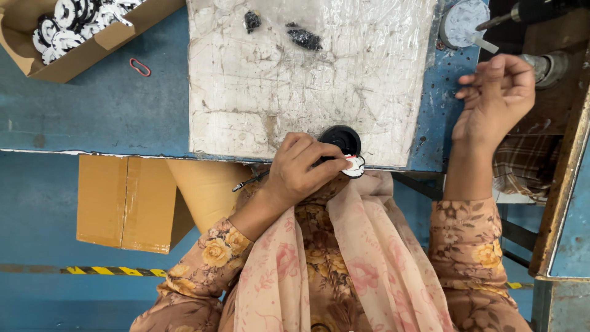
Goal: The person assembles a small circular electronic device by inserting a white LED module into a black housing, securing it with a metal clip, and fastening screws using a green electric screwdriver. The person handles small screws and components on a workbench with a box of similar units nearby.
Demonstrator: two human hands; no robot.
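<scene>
Head view, looking down. Left hand [301, 169] sits at the near edge of the white board [246, 92], fingers curled tight round a small white-and-black part [354, 165], pressed against a round black piece [342, 139] on that edge; a thin dark tool appears to run back under the palm. Right hand [496, 95] is raised past the bench's right edge, fingers loosely bent, apparently empty. Two black scraps [304, 38] lie near the board's far edge. Open blue benchtop [104, 104] left of the board carries a red loop [140, 66]; cardboard box [92, 46] of white parts at far-left corner. Brown carton [126, 203] below near edge.
</scene>
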